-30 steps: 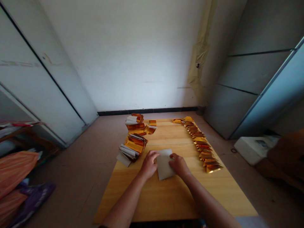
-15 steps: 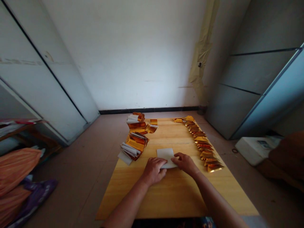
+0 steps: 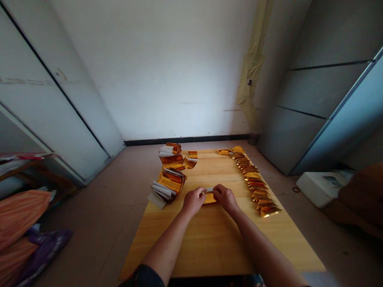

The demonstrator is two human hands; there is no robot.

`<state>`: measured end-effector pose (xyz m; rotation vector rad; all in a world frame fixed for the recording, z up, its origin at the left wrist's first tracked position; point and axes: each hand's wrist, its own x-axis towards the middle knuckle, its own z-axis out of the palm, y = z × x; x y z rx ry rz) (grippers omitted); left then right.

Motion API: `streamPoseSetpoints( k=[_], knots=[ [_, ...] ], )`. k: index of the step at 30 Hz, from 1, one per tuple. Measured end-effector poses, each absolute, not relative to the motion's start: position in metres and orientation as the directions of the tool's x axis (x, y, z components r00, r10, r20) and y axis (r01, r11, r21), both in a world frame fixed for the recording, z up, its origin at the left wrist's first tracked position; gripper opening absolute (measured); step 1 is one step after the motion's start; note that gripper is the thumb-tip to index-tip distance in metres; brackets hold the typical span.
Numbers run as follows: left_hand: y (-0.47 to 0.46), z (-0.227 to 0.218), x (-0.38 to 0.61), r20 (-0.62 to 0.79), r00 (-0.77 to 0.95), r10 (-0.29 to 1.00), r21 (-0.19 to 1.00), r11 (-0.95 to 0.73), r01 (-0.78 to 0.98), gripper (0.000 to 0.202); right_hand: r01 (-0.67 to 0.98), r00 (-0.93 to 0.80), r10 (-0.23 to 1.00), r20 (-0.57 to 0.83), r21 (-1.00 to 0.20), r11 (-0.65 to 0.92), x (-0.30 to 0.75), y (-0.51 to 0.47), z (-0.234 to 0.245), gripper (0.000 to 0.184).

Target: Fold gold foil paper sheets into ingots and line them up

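Observation:
A sheet of gold foil paper (image 3: 211, 198) lies on the wooden table in front of me, its near part turned up so the gold side shows and a strip of its pale back is visible beyond. My left hand (image 3: 194, 200) pinches its left end. On the right end, my right hand (image 3: 225, 197) has its fingers closed on the same sheet. The fingertips partly cover the fold. Stacks of loose gold sheets (image 3: 172, 181) sit to the left of my hands. A row of folded gold paper pieces (image 3: 255, 183) runs along the table's right side.
The wooden table (image 3: 221, 247) stands before a white wall. More gold sheets (image 3: 172, 159) lie at its far left. A white box (image 3: 317, 187) is on the floor at right, and orange and purple bags (image 3: 26, 223) lie at left.
The sheet's pale side faced up before; its near part is now folded over, showing gold. Both hands have shifted slightly and closed on the sheet's two ends.

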<state>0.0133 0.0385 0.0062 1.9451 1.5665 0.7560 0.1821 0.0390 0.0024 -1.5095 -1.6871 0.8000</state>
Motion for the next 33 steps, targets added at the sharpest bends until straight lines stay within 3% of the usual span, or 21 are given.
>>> streamPoseSetpoints(
  k=[6, 9, 13, 17, 21, 25, 33],
  knots=[
    [0.040, -0.005, 0.019, 0.090, -0.014, 0.996, 0.704, -0.054, 0.708, 0.043, 0.853, -0.003, 0.998, 0.057, -0.521, 0.032, 0.169, 0.047, 0.002, 0.020],
    [0.038, -0.007, 0.018, 0.158, -0.039, 0.987, 0.711, -0.086, 0.698, 0.050, 0.919, -0.012, 1.000, 0.022, -0.393, 0.019, 0.166, 0.051, 0.004, 0.020],
    [0.038, -0.015, 0.013, 0.245, -0.001, 0.970, 0.699, -0.176, 0.693, 0.055, 0.944, -0.039, 0.999, -0.002, -0.328, 0.036, 0.163, 0.058, 0.008, 0.018],
    [0.039, -0.020, 0.014, 0.246, 0.036, 0.969, 0.654, -0.193, 0.731, 0.039, 0.937, -0.029, 0.999, -0.033, -0.348, 0.016, 0.163, 0.066, 0.009, 0.017],
    [0.039, -0.016, 0.017, 0.183, 0.044, 0.982, 0.615, -0.149, 0.774, 0.028, 0.853, -0.006, 0.999, -0.053, -0.522, -0.023, 0.170, 0.072, 0.007, 0.010],
    [0.040, -0.008, 0.020, 0.117, 0.046, 0.992, 0.562, -0.104, 0.821, 0.020, 0.749, 0.036, 0.996, -0.080, -0.658, -0.080, 0.178, 0.072, 0.005, 0.021],
    [0.039, -0.003, 0.020, 0.087, 0.057, 0.995, 0.540, -0.095, 0.836, 0.013, 0.779, 0.075, 0.994, -0.085, -0.617, -0.111, 0.173, 0.070, 0.008, 0.017]
  ],
)
